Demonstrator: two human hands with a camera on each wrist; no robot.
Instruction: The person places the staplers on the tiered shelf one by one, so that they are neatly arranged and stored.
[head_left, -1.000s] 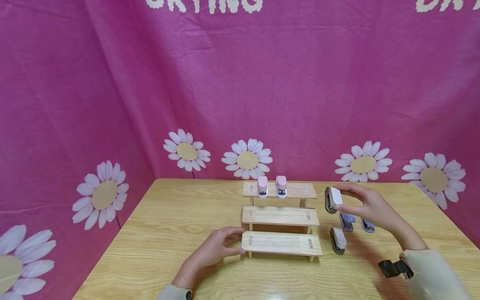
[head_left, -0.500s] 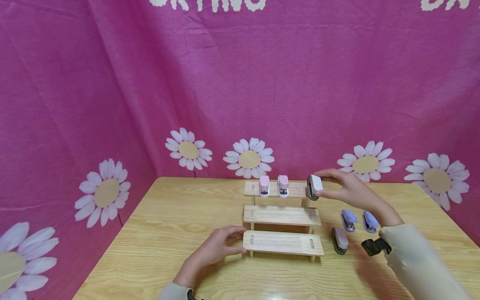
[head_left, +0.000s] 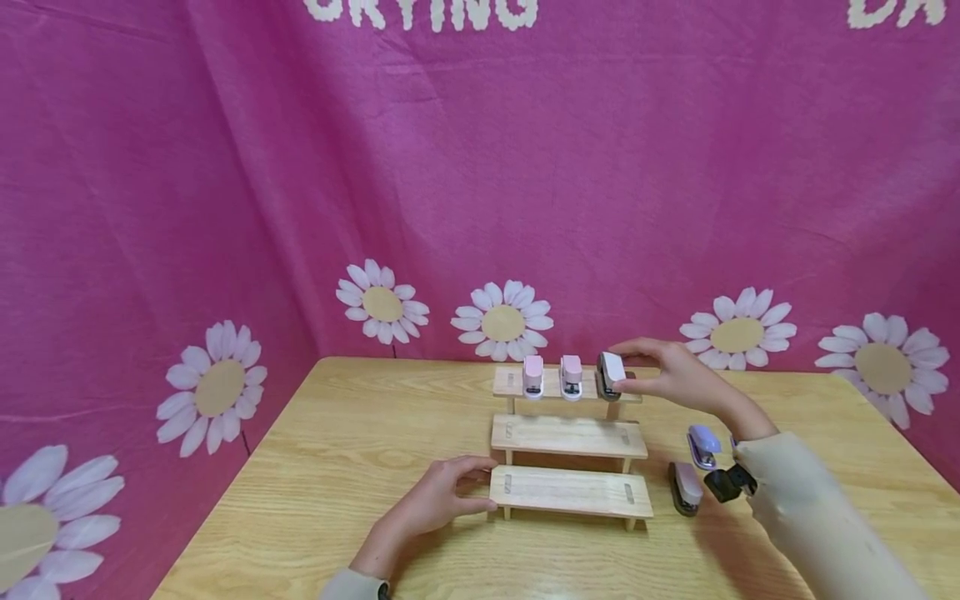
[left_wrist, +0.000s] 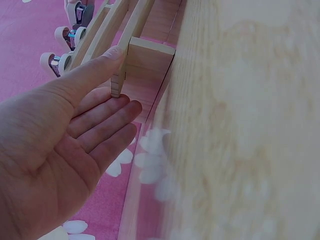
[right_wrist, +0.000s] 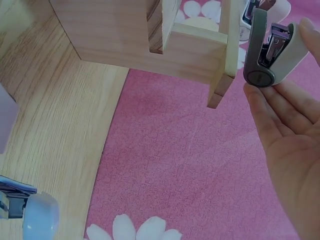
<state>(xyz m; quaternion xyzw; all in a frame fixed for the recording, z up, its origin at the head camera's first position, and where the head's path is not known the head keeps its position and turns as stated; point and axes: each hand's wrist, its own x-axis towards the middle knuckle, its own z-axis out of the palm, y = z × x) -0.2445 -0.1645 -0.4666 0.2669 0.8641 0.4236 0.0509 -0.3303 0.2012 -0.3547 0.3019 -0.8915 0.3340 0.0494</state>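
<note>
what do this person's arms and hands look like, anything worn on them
The left hand and right hand are ungloved. The left sleeve and right sleeve are pale beige. A blocky black device sits by the right one; a black sliver shows at the left.

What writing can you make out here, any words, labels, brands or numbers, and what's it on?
"RYING", pink backdrop, top centre; a cropped letter before it is uncertain.
Backdrop, top right: cropped letters, too cut off to read surely.
Stapler in the right hand: possible mark on its round pivot, too small to read.
</note>
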